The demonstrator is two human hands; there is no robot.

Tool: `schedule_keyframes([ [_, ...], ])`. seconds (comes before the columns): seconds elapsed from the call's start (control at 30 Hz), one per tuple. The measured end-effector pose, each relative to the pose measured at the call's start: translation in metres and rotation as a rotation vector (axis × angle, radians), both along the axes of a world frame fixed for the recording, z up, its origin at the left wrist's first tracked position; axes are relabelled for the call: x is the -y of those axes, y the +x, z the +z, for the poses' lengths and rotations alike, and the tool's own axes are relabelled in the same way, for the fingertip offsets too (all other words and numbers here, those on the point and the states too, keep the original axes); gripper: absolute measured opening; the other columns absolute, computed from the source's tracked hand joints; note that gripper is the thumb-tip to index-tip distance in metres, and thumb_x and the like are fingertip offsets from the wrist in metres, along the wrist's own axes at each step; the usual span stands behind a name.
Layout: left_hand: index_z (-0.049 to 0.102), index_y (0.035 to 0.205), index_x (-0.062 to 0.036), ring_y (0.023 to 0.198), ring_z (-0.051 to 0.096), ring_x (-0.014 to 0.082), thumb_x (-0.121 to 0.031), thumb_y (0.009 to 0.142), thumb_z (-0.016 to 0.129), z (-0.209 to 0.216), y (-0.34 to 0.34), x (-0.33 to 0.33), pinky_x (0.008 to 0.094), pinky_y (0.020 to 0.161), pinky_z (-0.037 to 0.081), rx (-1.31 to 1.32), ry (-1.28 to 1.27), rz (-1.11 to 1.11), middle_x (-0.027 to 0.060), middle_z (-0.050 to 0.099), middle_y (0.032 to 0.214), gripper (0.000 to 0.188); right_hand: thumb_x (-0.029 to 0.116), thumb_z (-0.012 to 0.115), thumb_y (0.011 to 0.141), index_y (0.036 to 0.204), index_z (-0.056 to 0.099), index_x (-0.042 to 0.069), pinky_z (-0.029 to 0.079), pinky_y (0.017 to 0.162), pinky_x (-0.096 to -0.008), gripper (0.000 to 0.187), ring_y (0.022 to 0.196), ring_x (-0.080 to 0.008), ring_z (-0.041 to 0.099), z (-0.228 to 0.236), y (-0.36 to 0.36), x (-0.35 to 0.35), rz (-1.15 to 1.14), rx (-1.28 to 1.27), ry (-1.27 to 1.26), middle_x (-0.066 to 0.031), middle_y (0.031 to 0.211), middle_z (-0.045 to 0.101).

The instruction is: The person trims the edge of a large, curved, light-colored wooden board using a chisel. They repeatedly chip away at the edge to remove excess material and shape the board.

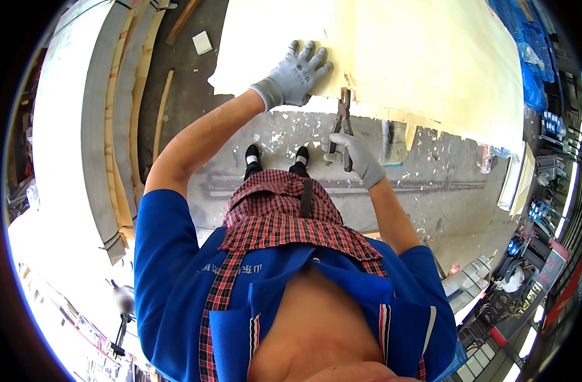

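Pliers (344, 112): located at the near edge of the pale yellow sheet (424, 63), right of the left hand (297, 75). I log their long axis as running near-to-far, leaning only slightly off the wearer's forward line. Blunt head points away from the body, over the sheet's margin; handles diverge back toward the wearer. I cannot tell whether the head touches the sheet.

Right hand (361, 157): grasping the pliers by the handles. Left hand: gripping nothing, palm down on the sheet, fingers spread and pointing away.

Materials, as I read them: pliers dark, metallic-looking, squared at the head. Sheet flat, smooth, wood-toned, its near edge ragged and chipped. Gloves grey, with a close-fitting knit look. Apron (284, 232) red-and-black checked cloth. Floor (444, 216) hard, grey, scattered with pale flakes. At left I note long boards (100, 153), layered, their edges bowed by the lens.
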State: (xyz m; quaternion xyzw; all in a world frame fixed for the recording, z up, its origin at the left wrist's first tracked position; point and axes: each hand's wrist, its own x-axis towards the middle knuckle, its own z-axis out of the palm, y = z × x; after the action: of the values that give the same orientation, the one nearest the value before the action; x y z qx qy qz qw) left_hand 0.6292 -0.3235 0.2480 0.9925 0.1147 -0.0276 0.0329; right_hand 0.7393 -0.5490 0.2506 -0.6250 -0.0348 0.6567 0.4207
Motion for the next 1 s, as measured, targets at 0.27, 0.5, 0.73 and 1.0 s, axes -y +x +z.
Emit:
schedule_keyframes([
  [0.27, 0.044, 0.136, -0.0073, 0.132, 0.038, 0.0394, -0.027, 0.069, 0.07, 0.004, -0.002, 0.005, 0.0575, 0.109, 0.028, 0.09, 0.029, 0.003, 0.0195, 0.04, 0.142, 0.075, 0.013, 0.056, 0.09, 0.105, 0.056, 0.003, 0.058, 0.075, -0.0341, 0.018, 0.086, -0.019, 0.063, 0.001, 0.006, -0.01, -0.016, 0.028, -0.002, -0.0095, 0.097, 0.063],
  [0.5, 0.043, 0.136, -0.0083, 0.134, 0.036, 0.0377, -0.028, 0.068, 0.07, -0.006, -0.007, 0.003, 0.0544, 0.111, 0.026, 0.105, 0.018, -0.008, 0.0178, 0.038, 0.144, 0.076, 0.024, 0.055, 0.089, 0.081, 0.062, 0.005, 0.046, 0.052, -0.0266, 0.022, 0.062, -0.0109, 0.057, -0.012, 0.009, -0.031, 0.032, 0.264, -0.033, -0.0027, 0.069, 0.06],
  [0.73, 0.044, 0.137, -0.013, 0.137, 0.032, 0.0339, -0.035, 0.066, 0.071, -0.028, -0.013, -0.009, 0.0483, 0.114, 0.023, 0.172, -0.051, -0.029, 0.0134, 0.036, 0.148, 0.079, 0.028, 0.056, 0.089, 0.079, 0.063, 0.005, 0.043, 0.053, -0.0256, 0.026, 0.057, -0.0108, 0.055, -0.029, 0.005, -0.031, 0.171, 0.469, -0.018, -0.004, 0.07, 0.063],
  [1.0, 0.044, 0.138, -0.0156, 0.136, 0.034, 0.0321, -0.035, 0.065, 0.074, -0.031, -0.012, -0.006, 0.047, 0.115, 0.022, 0.187, -0.107, -0.012, 0.0118, 0.037, 0.147, 0.081, 0.015, 0.058, 0.086, 0.075, 0.053, 0.004, 0.037, 0.04, -0.0262, 0.016, 0.044, -0.01, 0.05, -0.067, 0.01, -0.021, -0.026, 0.557, 0.134, -0.002, 0.057, 0.054],
])
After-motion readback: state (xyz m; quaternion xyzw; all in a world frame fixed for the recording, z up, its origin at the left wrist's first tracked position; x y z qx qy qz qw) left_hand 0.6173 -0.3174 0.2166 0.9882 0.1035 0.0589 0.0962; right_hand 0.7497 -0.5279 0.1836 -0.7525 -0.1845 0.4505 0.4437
